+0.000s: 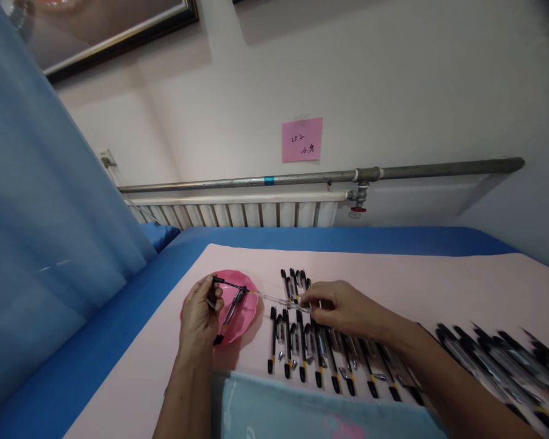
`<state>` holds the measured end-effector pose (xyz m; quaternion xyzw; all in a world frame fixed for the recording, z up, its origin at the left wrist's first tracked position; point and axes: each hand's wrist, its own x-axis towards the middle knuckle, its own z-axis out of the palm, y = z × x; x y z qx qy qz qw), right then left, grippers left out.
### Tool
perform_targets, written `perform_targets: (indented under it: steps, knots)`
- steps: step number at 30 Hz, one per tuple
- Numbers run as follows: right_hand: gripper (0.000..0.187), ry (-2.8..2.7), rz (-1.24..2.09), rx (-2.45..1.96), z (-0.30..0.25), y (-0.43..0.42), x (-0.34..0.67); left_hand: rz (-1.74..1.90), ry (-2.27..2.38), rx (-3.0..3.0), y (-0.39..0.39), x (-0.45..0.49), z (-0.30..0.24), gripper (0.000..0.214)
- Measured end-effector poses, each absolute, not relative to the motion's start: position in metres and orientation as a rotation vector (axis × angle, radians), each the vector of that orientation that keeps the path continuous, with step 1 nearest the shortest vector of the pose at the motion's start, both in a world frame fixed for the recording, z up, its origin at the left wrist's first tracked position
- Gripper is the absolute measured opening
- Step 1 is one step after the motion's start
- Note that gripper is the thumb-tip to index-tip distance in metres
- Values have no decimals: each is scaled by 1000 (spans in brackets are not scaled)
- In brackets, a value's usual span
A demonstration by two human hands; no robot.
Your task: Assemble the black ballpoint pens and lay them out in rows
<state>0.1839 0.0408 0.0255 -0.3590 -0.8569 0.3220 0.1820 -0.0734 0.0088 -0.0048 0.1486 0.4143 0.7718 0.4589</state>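
Over the left rim of a pink scalloped plate (251, 314), my left hand (201, 311) is closed on the black end of a thin pen refill (231, 284). A small black piece, perhaps a cap, also shows among its fingers. The refill's other end meets a clear pen barrel (274, 299), partly around it as far as I can tell. My right hand (336, 305) pinches the barrel's far end, above the rows of pens. Lying in the plate is an assembled-looking pen (232, 310) with black ends. Fingers hide the right end of the barrel.
Rows of black pen parts (301, 344) with small silver tips lie below my right hand. More pens (498, 366) spread at the right, blurred. A light-blue cloth (279, 408) covers the near edge. Behind the pink-topped table (370, 268) are a radiator (238, 213) and pipe.
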Motion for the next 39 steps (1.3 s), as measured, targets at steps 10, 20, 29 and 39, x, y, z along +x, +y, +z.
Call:
perform_targets:
  steps: [10,20,29,39]
  knots:
    - [27,-2423,750,-1007,27,39,181,1911,1022,376,9,-68,-4,11]
    - [23,-2417,740,-1001,31,36,178,1907,1040,398,6,-64,1,7]
    - [22,-2399,758,-979,29,38,182,1926,1040,419,7,-71,-4,11]
    - [22,-2422,735,-959,28,38,181,1906,1044,429,7,-70,-4,13]
